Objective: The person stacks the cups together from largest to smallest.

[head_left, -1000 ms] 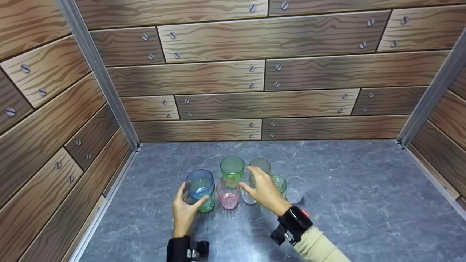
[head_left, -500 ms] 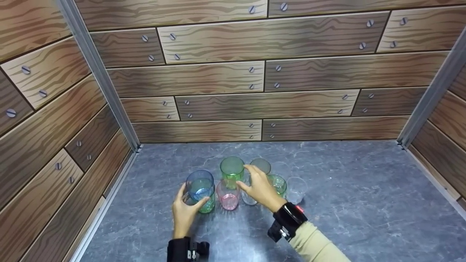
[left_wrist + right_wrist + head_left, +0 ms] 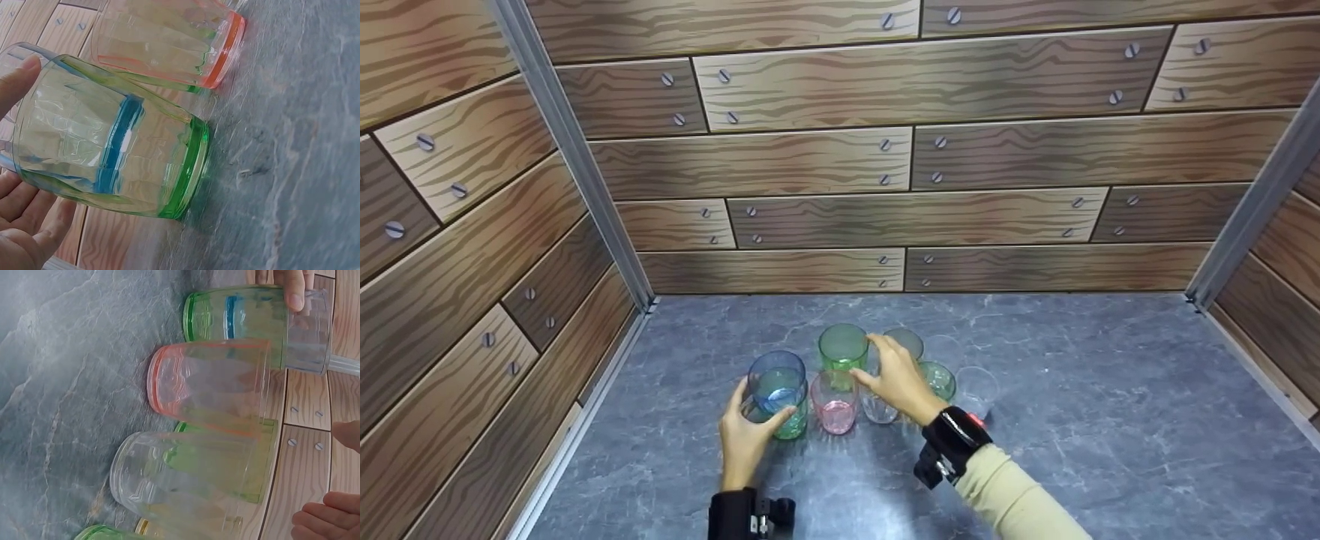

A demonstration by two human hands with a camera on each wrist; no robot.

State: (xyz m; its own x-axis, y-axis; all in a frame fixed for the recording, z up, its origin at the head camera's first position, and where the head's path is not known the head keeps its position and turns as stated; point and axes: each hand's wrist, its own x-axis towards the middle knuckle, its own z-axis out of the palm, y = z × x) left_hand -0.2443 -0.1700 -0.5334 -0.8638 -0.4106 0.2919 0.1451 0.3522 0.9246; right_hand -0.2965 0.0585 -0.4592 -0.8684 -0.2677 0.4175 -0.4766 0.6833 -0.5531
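Note:
My left hand (image 3: pixel 744 439) holds a clear blue cup (image 3: pixel 777 369) nested in a green-based cup (image 3: pixel 188 169), its thumb and fingers round the upper part. In the left wrist view the blue base sits partway down inside the green-based cup, which stands upright on the tabletop. Beside this pair stands a pink cup (image 3: pixel 837 415). My right hand (image 3: pixel 904 384) hovers over a colourless cup (image 3: pixel 879 409), thumb and fingers apart with nothing between them. Behind the pink cup is a taller-looking green cup (image 3: pixel 842 345), close to the right fingertips.
A greyish cup (image 3: pixel 911 342), a second green cup (image 3: pixel 942 381) and a colourless cup (image 3: pixel 979 386) stand around the right hand. All are on a grey marbled tabletop (image 3: pixel 1080 420). Wood-patterned walls (image 3: pixel 810 157) close in the back and both sides.
The right hand has moved slightly left, toward the pink and tall green cups. The left hand keeps its hold on the nested cups. The head view has shifted a little.

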